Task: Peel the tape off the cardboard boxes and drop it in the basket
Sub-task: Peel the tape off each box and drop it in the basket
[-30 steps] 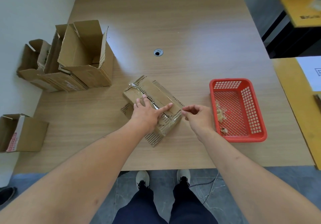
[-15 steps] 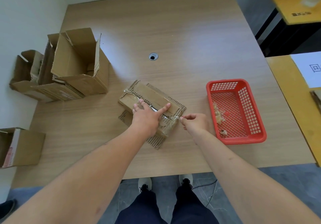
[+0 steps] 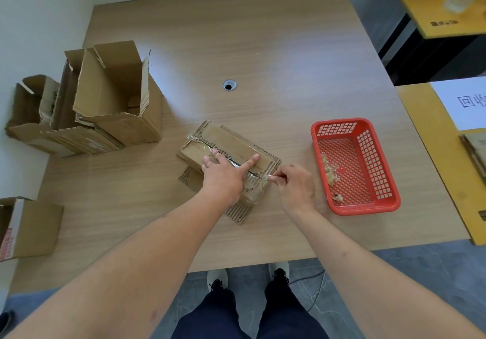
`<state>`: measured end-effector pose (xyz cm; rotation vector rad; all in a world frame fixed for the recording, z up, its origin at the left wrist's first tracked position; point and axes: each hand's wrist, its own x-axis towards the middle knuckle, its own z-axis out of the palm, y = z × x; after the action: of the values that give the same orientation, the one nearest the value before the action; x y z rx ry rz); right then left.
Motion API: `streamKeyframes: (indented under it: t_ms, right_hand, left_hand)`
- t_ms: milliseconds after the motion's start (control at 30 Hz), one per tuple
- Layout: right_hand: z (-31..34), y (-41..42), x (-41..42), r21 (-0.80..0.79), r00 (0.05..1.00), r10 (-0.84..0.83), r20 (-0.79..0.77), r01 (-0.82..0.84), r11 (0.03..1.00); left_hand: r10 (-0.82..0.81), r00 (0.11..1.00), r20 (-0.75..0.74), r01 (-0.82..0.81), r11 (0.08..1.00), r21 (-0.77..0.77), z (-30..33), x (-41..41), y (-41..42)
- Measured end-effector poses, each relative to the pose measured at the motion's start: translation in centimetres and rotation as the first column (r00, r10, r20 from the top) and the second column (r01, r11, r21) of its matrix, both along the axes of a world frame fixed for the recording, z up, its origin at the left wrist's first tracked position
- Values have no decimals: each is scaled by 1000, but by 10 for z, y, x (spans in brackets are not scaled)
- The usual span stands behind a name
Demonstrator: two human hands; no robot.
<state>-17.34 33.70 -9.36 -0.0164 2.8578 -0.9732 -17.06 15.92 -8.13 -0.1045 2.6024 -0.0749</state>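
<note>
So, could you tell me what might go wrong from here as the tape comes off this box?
The clear tape pinched by the right hand looks thin and crinkled, so it may tear and leave strips on the box.

The left hand presses flat on top only; a hard pull could slide or tip the box toward the red basket.

Sticky tape may cling to the fingers instead of dropping in.

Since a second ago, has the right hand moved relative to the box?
Yes. The right hand has closed in leftward, away from the red basket, to the flattened box, and now pinches the tape at its right end.
</note>
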Motion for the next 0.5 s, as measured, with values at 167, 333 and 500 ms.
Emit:
streamKeyframes:
  t_ms: [167,333,500]
  right_hand:
    - [-4,-2,10,31,969,198,-151,-196,980]
    - [-3,-7,6,30,976,164,-144,-161,986]
    - [-5,-9,-4,52,987,155,-50,-152,987]
  left_hand:
    - [-25,1000,13,26,999,-21,0,1,0]
    - [-66,998,-23,64,995,-75,3,9,4]
    - [-238,953,-187,240,971,-14,-6,13,-3]
